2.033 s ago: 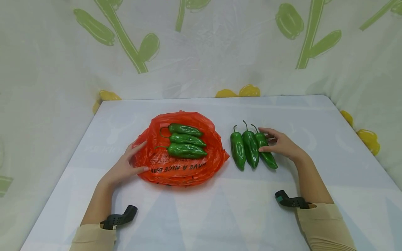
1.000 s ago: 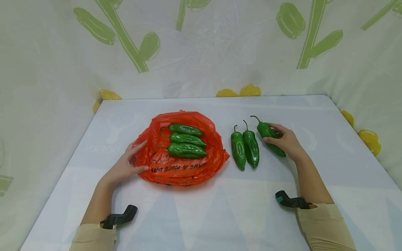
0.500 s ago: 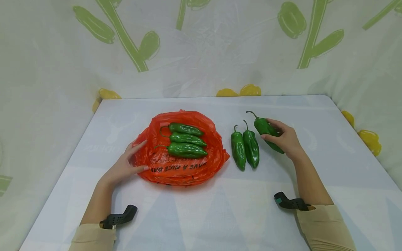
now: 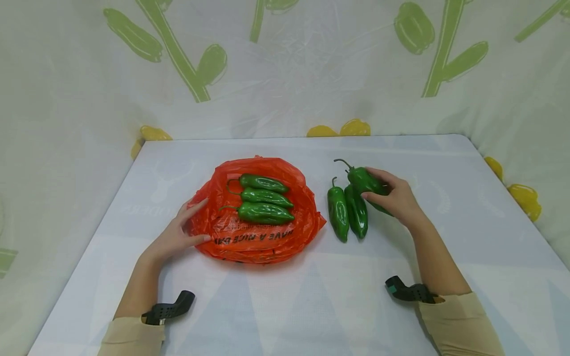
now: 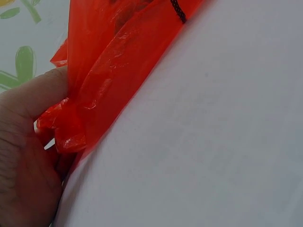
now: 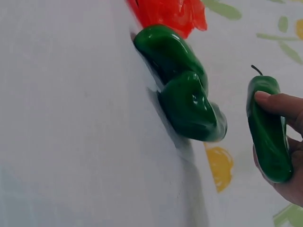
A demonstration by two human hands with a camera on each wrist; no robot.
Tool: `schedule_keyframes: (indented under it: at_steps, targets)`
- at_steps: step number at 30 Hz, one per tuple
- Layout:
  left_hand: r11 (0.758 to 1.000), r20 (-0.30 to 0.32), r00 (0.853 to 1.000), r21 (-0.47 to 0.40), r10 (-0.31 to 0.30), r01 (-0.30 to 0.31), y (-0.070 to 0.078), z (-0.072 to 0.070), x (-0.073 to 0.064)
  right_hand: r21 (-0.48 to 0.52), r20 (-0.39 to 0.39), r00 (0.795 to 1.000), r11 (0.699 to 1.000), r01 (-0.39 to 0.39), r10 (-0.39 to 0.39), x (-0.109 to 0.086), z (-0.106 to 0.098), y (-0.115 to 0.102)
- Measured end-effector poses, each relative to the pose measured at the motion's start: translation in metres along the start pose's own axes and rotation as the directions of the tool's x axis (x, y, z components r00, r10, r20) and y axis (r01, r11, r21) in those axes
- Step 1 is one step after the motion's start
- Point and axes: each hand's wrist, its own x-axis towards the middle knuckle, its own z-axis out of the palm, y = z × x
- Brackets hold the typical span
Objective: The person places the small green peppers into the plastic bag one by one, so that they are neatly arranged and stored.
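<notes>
A red plastic bag lies spread open on the table, with three green peppers on it side by side. My left hand holds the bag's left edge; in the left wrist view the thumb lies against the crumpled red film. My right hand grips another green pepper by its body, stem pointing to the upper left. In the right wrist view that pepper is raised off the table. Two more green peppers lie under and left of it, the nearer one partly covered.
The white table has a faint printed pattern. Behind it hangs a pale sheet with green plant shapes and yellow ones along its base. Black cameras sit on both wrists.
My right hand has taken hold of the rightmost pepper beside the bag, lifted it, and carried it left over the other two. My left hand and the bag have stayed put.
</notes>
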Motion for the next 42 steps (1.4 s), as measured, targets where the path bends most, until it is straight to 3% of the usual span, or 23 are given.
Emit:
schedule_keyframes:
  at_steps: [18,29,42]
  targets:
    - [1.000,-0.002,1.000,-0.016,-0.001,0.001,0.000,0.000,0.000,0.027,0.101,0.992,0.997,0.077,-0.079,0.000,0.018,-0.021]
    - [1.000,-0.004,1.000,-0.013,0.014,-0.014,0.001,0.000,-0.001,0.063,0.122,0.982,0.988,0.139,-0.146,0.007,0.030,-0.038]
    - [1.000,-0.007,1.000,-0.016,0.015,-0.015,-0.001,0.000,-0.001,0.058,0.163,0.950,0.964,0.259,-0.266,0.012,0.046,-0.055]
